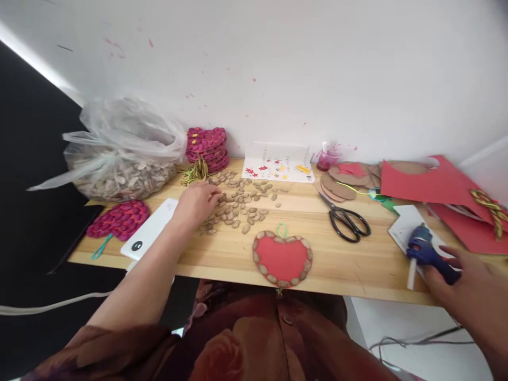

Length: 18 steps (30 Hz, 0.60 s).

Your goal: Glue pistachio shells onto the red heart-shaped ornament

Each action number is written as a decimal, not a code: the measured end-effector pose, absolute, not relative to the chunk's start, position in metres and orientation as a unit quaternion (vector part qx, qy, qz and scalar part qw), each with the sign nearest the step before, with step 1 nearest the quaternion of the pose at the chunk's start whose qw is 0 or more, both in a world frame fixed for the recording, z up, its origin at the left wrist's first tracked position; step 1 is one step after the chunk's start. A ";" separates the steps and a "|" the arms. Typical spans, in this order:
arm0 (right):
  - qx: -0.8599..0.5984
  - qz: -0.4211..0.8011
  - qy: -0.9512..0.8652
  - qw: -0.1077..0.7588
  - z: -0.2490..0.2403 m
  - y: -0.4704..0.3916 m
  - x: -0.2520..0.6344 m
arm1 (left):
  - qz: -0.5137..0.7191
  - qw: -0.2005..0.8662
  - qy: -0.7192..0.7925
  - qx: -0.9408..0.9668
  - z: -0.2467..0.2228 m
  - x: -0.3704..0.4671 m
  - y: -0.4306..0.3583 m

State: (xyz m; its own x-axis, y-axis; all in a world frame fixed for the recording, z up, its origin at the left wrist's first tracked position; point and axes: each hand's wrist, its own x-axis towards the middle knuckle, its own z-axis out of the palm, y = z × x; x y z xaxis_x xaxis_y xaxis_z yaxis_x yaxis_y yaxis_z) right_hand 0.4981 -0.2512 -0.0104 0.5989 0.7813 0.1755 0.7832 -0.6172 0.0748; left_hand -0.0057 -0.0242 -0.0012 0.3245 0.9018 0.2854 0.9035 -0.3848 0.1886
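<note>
Head view: the blue glue gun (426, 251) is held by the right hand (472, 280) at 4 o'clock. The left hand (198, 200) is placed at the brown shells (240, 200), 9 o'clock, grip cannot be told; the red heart (282, 259) is at 6 o'clock.

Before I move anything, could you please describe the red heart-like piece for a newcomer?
On the wooden table is a spread of brown shells. Nearer the person, at the front edge, lies the red heart-like piece. Unlike the purple-covered piece at left, its middle is plain red, with shells only around its rim.
</note>
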 end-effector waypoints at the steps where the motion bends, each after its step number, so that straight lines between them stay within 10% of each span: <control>1: -0.908 -0.079 -0.411 -0.007 -0.004 -0.251 0.488 | -0.182 -0.006 -0.547 -0.817 -0.001 -0.006 -0.028; 18: -0.898 -0.036 -0.418 0.136 0.000 -0.257 0.481 | -0.340 0.007 -0.458 -0.822 -0.020 -0.006 -0.064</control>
State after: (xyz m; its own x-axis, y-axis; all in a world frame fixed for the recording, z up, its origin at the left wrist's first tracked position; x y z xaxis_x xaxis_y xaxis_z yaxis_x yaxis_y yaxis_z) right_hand 0.4809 -0.2566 -0.0004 0.6481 0.7403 0.1788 0.7601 -0.6139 -0.2131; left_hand -0.0060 -0.0639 -0.0196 0.3507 0.7471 0.5647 0.7570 -0.5812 0.2987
